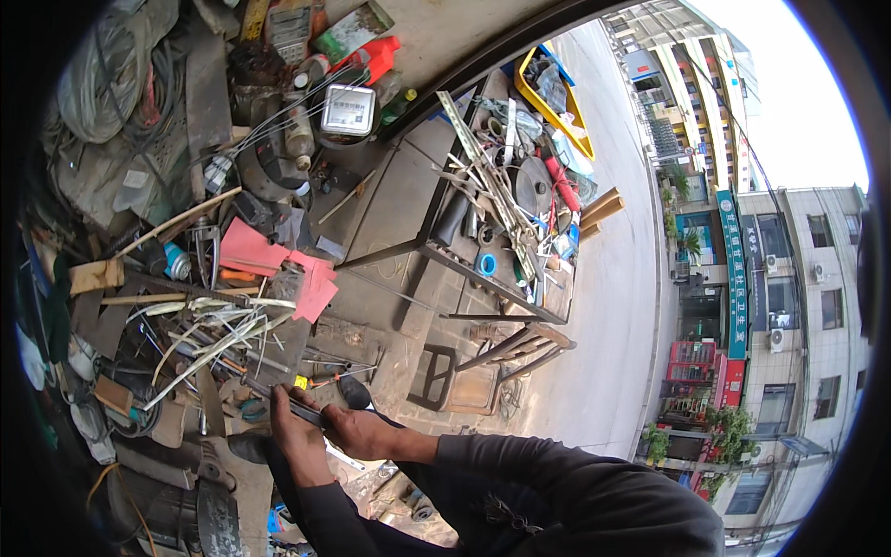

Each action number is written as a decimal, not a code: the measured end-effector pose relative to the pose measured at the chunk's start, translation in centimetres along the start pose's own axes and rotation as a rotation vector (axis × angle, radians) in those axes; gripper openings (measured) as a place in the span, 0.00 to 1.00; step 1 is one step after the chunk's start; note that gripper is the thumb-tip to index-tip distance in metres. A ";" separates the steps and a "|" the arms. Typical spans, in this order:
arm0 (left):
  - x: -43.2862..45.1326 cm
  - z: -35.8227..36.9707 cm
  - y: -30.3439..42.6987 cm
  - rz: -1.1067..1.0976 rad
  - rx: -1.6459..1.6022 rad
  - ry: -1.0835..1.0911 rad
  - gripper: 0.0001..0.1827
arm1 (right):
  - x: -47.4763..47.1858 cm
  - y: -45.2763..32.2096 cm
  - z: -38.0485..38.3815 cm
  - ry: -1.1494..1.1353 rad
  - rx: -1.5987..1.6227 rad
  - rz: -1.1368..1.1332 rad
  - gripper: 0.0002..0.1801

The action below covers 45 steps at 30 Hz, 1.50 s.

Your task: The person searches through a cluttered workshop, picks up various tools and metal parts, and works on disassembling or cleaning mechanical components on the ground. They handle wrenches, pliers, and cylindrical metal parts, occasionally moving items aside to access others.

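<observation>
Low in the middle, my left hand and my right hand come together on a narrow dark metal bar. Both hands close around it, and fingers hide part of its length. A thin grey shaft shows just beyond my left fingertips; whether it belongs to the bar I cannot tell. Pale stripped strips lie loosely piled past my hands, among metal rods and tools. A yellow tape measure rests close to my right hand. Pliers with dark green grips lie by my left hand.
Pink paper sheets, a blue spray can and a wooden stick lie amid clutter. A crowded metal-framed table stands beside a wooden chair, with the road beyond. A motor-like machine sits at lower left.
</observation>
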<state>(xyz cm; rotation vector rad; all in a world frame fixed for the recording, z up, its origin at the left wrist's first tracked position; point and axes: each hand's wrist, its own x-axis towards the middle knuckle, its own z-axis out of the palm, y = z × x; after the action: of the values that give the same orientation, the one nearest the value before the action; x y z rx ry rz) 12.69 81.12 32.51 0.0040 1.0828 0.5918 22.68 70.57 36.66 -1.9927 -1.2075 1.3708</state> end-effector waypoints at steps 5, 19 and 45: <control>0.3 0.7 -1.5 -0.028 0.013 -0.038 0.14 | -0.4 1.0 -0.6 0.017 -0.034 0.032 0.17; 0.4 0.5 -2.8 0.013 -0.016 -0.064 0.17 | -1.4 0.1 -1.1 0.257 -0.250 0.053 0.19; -0.8 -0.8 0.8 -0.020 -0.299 0.105 0.11 | 1.1 -2.7 1.7 0.305 0.040 -0.103 0.06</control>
<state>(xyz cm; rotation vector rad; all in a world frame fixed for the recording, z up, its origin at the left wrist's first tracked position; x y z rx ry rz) 11.35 81.19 33.01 -0.3001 1.0852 0.7377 20.18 72.72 37.42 -1.9929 -1.1147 0.9896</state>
